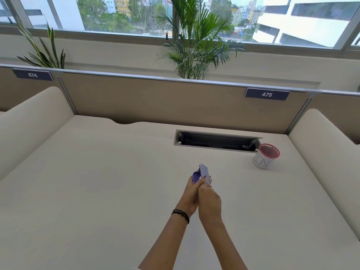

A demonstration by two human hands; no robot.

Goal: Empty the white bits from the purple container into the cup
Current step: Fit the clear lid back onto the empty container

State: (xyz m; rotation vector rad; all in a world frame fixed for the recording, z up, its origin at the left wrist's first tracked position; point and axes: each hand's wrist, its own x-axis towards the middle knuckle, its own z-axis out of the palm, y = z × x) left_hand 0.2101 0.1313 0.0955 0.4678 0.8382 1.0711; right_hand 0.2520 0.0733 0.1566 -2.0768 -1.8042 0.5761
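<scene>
A small purple container (204, 172) is held above the middle of the desk, gripped from both sides. My left hand (191, 193) wraps its lower left part and my right hand (209, 201) closes on its right side, the two hands pressed together. The container's lid or upper flap stands tilted up. No white bits can be seen; the inside is hidden. The white cup (263, 159) with a red mesh rim stands on the desk to the far right, well apart from my hands.
An open cable tray (216, 142) is cut into the cream desk (97, 182) just behind the cup. Padded dividers rise at the left (35, 117) and right (327, 145). A partition with the label 475 (266, 94) closes the back.
</scene>
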